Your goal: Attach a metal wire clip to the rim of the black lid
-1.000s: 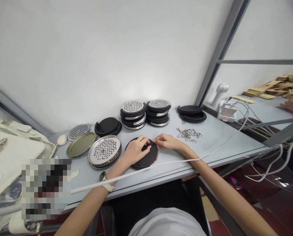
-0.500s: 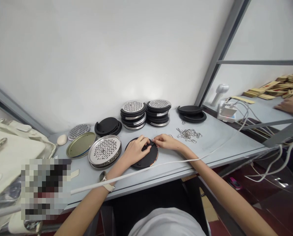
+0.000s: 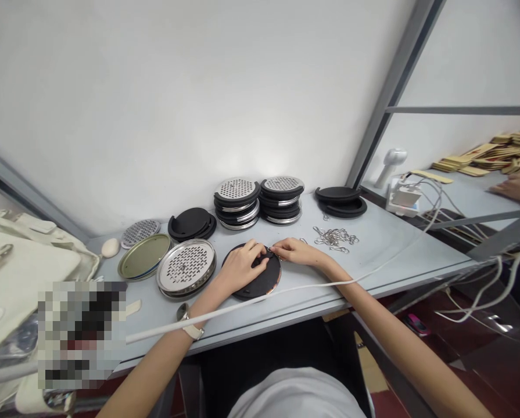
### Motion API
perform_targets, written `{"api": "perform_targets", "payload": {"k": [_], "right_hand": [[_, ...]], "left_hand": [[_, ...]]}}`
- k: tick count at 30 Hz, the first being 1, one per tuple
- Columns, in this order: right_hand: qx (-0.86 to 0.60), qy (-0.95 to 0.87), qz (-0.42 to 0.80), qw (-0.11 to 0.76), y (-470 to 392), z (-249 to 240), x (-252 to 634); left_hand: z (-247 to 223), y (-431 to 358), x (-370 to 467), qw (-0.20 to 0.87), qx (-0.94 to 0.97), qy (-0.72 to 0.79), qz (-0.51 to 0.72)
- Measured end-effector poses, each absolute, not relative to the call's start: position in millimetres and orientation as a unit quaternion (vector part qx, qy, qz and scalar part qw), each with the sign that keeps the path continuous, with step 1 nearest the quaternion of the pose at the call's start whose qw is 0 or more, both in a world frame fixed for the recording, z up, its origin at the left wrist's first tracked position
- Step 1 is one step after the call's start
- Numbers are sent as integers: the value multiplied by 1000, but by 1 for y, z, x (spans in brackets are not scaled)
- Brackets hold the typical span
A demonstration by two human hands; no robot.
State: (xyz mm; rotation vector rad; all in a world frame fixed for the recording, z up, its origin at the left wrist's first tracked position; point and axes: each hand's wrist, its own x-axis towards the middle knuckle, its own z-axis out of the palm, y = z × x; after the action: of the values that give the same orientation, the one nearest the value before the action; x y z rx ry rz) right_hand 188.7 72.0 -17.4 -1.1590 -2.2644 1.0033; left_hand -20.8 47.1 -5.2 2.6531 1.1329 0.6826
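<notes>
A flat round black case (image 3: 253, 284) with a shiny coppery edge lies near the table's front edge. My left hand (image 3: 241, 264) rests on top of it, fingers bent and holding it down. At the case's upper right rim, my right hand (image 3: 292, 251) has thumb and forefinger pinched on a small metal hook (image 3: 270, 249), mostly hidden by the fingertips. To the right of that hand lies a loose heap of small metal hooks (image 3: 334, 238). On the left is a round silver tin with a perforated lid (image 3: 186, 266).
Two stacks of black and silver round cases (image 3: 237, 203) stand against the wall. Black round covers (image 3: 340, 203) lie at the back right, others (image 3: 190, 223) left. A green lid (image 3: 144, 256) is further left. A white cable (image 3: 312, 286) crosses in front. Another person's hand (image 3: 516, 187) shows far right.
Both hands keep nearly the same place on the black case. The right fingertips have shifted very slightly at the rim.
</notes>
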Motion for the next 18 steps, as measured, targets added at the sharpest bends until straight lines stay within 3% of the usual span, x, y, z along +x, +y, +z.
{"api": "perform_targets", "payload": {"k": [18], "right_hand": [[-453,-805,333,193,73,-20,183]], "left_hand": [[-7,48,-21,79,893,382,225]]}}
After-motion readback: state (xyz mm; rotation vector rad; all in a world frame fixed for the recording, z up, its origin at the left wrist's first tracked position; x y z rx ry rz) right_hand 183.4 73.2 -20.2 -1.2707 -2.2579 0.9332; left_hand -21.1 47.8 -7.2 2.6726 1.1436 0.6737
